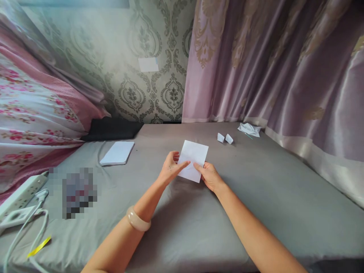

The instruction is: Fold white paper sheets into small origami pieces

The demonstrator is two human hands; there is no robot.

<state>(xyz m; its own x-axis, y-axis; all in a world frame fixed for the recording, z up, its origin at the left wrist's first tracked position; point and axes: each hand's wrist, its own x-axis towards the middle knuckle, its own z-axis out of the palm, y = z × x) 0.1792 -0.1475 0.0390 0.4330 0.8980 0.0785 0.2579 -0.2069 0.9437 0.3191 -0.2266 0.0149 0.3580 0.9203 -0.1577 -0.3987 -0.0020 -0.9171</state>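
Note:
A white sheet of paper (195, 151) is held up above the grey cloth, tilted slightly, with its face towards me. My right hand (211, 175) pinches its right edge, thumb in front and fingers behind. At the left edge is my left hand (172, 167), its thumb lying across the front of the paper. The other fingers of that hand curl at the edge, and their tips are partly hidden behind the sheet. A pale bangle (138, 220) circles my left forearm. Beyond the paper, to the right, two small folded white paper pieces (224, 138) rest on the cloth.
A stack of white paper (118, 153) lies left, near a black folded cloth (113, 128). Crumpled white paper (249, 129) sits at the far right by the curtain (244, 68). A power strip (24, 193) with cables, a yellow strip (39, 247) and a blurred-out object (79, 191) are nearer left.

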